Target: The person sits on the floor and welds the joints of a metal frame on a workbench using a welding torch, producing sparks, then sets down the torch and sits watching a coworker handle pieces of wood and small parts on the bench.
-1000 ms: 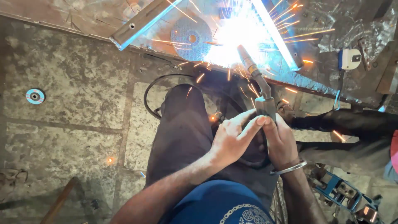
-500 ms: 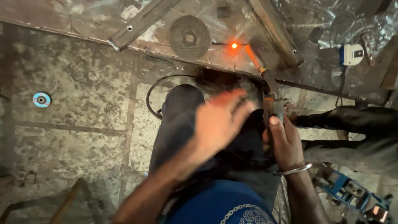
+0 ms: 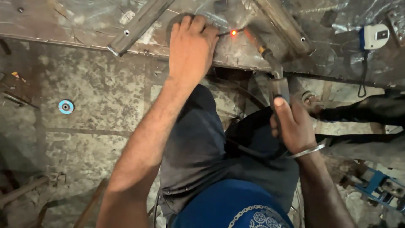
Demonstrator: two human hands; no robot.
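The glowing orange spot [image 3: 232, 32] sat on the metal sheet [image 3: 63, 21], at twelve o'clock from you. Your right hand [image 3: 295, 126] was clamped on the welding holder [image 3: 276, 82], its rod tip near the spot. Your left hand [image 3: 190, 46] lay flat, fingers spread, on the grinding disc [image 3: 175, 23] at nine o'clock from it. You seemed between welds; next needed a steady rod.

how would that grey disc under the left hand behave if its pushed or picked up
The grey disc looks flat and thin, so it would probably slide on the metal sheet rather than tip. Round, it might roll if stood on edge. It lies flush under the left hand, so lifting it likely means prying at an edge. It sits close to the glowing weld spot, so it may be hot.
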